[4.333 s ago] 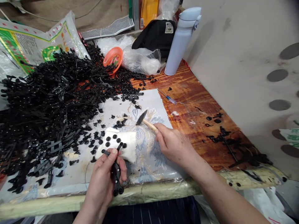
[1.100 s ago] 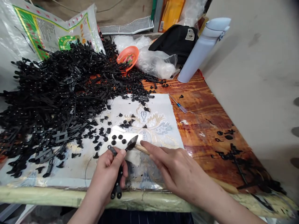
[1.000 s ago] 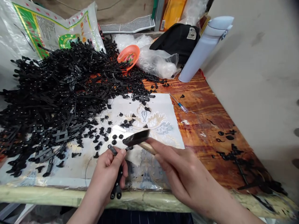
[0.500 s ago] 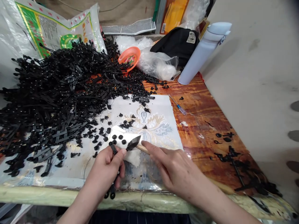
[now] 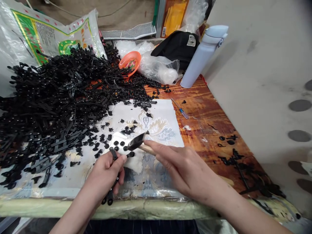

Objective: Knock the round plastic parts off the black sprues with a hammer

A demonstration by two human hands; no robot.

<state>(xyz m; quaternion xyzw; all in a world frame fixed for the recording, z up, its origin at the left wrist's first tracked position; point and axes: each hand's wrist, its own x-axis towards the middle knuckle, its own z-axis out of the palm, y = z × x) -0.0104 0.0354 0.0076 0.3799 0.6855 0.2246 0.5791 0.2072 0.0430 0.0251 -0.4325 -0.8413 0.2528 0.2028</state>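
Note:
My left hand is closed on black plastic strips with round knobbed ends, which stick out above the fingers and below the palm. One round end lies past the thumb tip, over a white block. Several small black round caps sit on that block. My right hand grips the wooden handle of a hammer, index finger stretched along it. The dark hammer head is tilted above the block, apart from the round end. The left fingertips are partly hidden.
A large heap of black plastic parts covers the table's left, before a printed sack. An orange plate, plastic bag, black bag and bottle stand behind. A screwdriver lies right of the patterned sheet.
The hammer head has risen off the strip end by the left thumb, uncovering that round end. My left hand still holds the strips. The whole view has shifted slightly.

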